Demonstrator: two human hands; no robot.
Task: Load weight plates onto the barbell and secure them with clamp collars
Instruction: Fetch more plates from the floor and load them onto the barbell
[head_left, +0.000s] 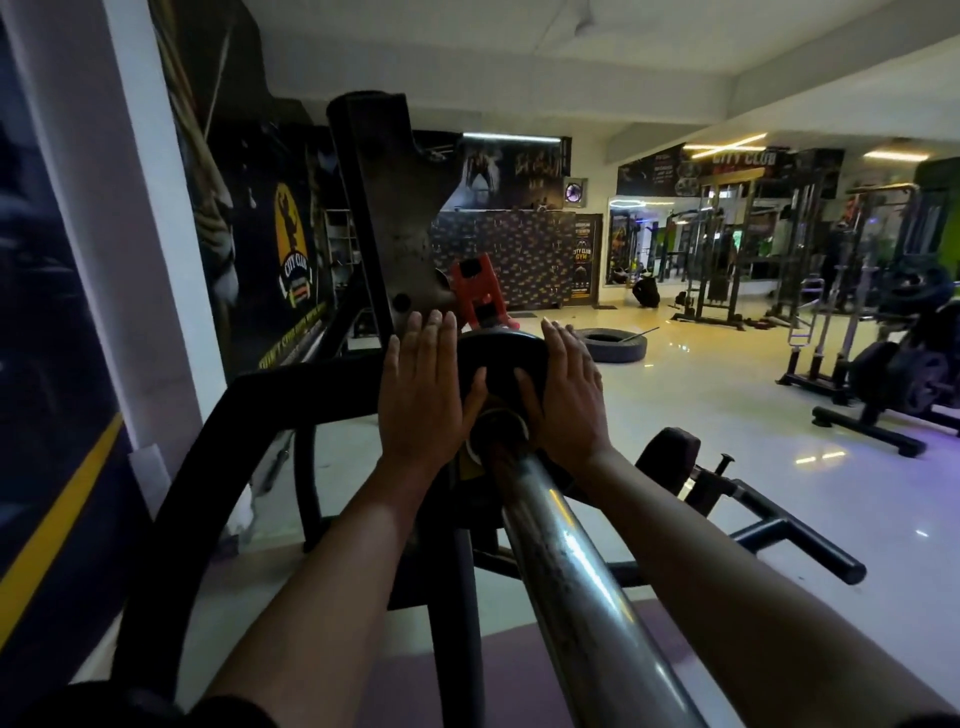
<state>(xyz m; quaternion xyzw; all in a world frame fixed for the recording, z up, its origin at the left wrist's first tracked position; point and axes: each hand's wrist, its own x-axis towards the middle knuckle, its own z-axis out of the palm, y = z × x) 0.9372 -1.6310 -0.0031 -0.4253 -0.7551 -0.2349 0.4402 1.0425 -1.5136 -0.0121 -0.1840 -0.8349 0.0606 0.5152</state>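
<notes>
- The steel barbell sleeve (566, 561), scuffed and shiny, runs away from the camera.
- A small black weight plate (501, 358) sits on it.
- The left hand (423, 395) and right hand (563, 397) press flat, fingers extended, against the plate's face.
- A red clamp collar (475, 288) sits beyond, by the rack upright (384, 218).

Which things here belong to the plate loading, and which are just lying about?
In the job:
black weight plate, pressed by left hand and right hand
steel barbell sleeve
red clamp collar beyond the plate
rack upright

Lying about:
tyre on the floor
cable machine
plate-loaded machine
</notes>
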